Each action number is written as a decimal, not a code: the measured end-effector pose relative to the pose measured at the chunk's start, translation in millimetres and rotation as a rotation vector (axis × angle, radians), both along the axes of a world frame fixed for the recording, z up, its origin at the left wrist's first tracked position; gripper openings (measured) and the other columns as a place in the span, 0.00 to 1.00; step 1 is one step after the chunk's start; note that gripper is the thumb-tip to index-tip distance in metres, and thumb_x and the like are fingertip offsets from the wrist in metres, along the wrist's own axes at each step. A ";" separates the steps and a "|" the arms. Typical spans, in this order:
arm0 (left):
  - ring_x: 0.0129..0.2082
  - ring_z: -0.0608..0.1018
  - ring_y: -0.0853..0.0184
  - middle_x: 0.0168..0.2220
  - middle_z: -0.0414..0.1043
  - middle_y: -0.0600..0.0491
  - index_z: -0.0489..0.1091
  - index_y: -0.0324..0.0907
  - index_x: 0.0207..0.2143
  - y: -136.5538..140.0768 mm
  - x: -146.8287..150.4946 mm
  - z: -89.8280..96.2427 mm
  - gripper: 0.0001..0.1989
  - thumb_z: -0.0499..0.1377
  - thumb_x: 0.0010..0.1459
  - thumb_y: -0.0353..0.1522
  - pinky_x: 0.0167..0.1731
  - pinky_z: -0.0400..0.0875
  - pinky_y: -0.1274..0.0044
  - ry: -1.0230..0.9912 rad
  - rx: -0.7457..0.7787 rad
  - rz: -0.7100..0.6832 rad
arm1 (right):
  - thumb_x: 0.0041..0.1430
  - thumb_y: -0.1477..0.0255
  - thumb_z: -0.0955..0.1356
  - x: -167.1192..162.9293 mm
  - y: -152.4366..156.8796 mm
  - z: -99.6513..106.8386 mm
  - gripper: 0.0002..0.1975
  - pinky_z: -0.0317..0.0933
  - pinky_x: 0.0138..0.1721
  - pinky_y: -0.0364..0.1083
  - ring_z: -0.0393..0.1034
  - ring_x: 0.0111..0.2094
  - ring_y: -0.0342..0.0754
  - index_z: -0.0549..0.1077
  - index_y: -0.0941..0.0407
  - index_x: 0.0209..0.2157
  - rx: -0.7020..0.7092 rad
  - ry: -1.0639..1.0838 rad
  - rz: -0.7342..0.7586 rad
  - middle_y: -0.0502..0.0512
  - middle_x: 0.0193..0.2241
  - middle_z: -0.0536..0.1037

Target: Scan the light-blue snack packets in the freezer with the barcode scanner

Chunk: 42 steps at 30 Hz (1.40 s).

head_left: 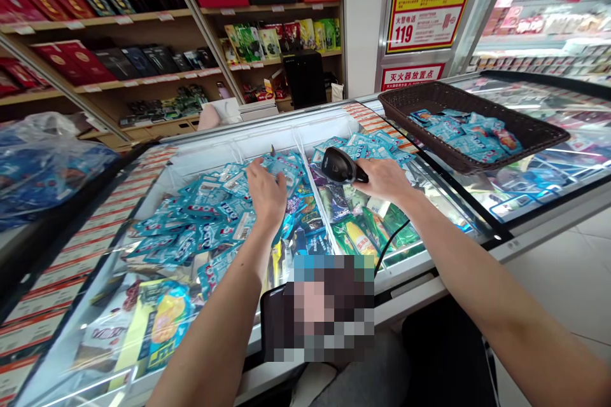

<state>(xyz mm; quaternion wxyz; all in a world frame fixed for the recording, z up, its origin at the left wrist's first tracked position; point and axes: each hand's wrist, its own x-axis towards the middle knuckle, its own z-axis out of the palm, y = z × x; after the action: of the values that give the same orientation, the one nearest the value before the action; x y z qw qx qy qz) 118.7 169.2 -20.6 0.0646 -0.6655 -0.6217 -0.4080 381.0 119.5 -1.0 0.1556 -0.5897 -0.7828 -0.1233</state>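
Observation:
My right hand (384, 179) is closed around the handle of a black barcode scanner (338, 165), whose head points left toward my other hand. A black cable (392, 243) hangs below it. My left hand (267, 191) is over a heap of small blue packets (214, 210) inside the chest freezer, its fingers bent around what looks like one blue packet (275, 167); the fingertips are partly hidden. Another group of blue packets (377, 143) lies behind the scanner, beyond a white wire divider (317, 197). Green packs (360, 235) lie beneath my right hand.
A brown woven basket (539, 130) holding blue packets stands on the freezer's right side. On the left is a clear plastic bag (48, 159) of blue packages. A blurred-out phone (272, 324) is at the front edge. Stocked shelves (176, 16) stand behind.

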 end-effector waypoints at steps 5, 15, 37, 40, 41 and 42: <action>0.62 0.53 0.53 0.62 0.52 0.48 0.54 0.48 0.59 -12.3 13.0 4.5 0.25 0.47 0.60 0.40 0.57 0.50 0.58 0.377 -0.030 -0.170 | 0.55 0.60 0.63 1.4 1.4 -0.8 0.16 0.51 0.29 0.44 0.70 0.32 0.50 0.69 0.56 0.39 0.016 0.001 -0.042 0.55 0.32 0.77; 0.55 0.63 0.55 0.56 0.64 0.48 0.62 0.48 0.54 -5.0 7.2 -3.5 0.22 0.41 0.62 0.41 0.50 0.57 0.61 0.587 -0.217 -0.141 | 0.55 0.59 0.62 6.9 5.2 -0.7 0.17 0.52 0.29 0.45 0.70 0.31 0.50 0.69 0.57 0.40 0.007 0.032 -0.138 0.57 0.31 0.77; 0.55 0.65 0.59 0.56 0.61 0.41 0.55 0.38 0.58 59.4 45.3 2.7 0.28 0.41 0.62 0.44 0.52 0.61 0.68 0.342 -0.275 -0.384 | 0.57 0.57 0.60 12.6 9.3 7.8 0.19 0.57 0.30 0.46 0.71 0.30 0.51 0.70 0.57 0.40 0.004 0.106 -0.279 0.59 0.29 0.77; 0.60 0.60 0.58 0.60 0.55 0.40 0.52 0.37 0.60 76.2 56.7 -2.0 0.32 0.40 0.60 0.48 0.55 0.58 0.66 0.308 -0.340 -0.383 | 0.57 0.57 0.61 12.7 9.9 9.0 0.18 0.56 0.29 0.45 0.71 0.30 0.51 0.69 0.57 0.39 -0.002 0.113 -0.286 0.58 0.29 0.77; 0.61 0.57 0.57 0.61 0.52 0.39 0.50 0.36 0.61 81.3 60.3 -3.5 0.34 0.40 0.60 0.49 0.56 0.56 0.65 0.304 -0.364 -0.376 | 0.57 0.57 0.60 12.6 10.2 9.4 0.18 0.56 0.29 0.45 0.71 0.30 0.51 0.69 0.56 0.39 -0.002 0.116 -0.287 0.58 0.29 0.77; 0.63 0.54 0.56 0.63 0.48 0.39 0.47 0.37 0.62 86.1 63.7 -4.9 0.36 0.40 0.59 0.51 0.57 0.54 0.64 0.309 -0.386 -0.373 | 0.57 0.57 0.60 12.4 10.5 9.8 0.18 0.56 0.29 0.45 0.71 0.30 0.51 0.69 0.56 0.39 -0.002 0.117 -0.288 0.58 0.29 0.77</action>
<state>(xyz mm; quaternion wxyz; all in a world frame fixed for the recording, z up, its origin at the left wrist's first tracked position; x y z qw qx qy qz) 182.4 255.3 -25.6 -0.0452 -0.8221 -0.5378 -0.1814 393.4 130.0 8.8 0.1813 -0.7023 -0.6797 -0.1089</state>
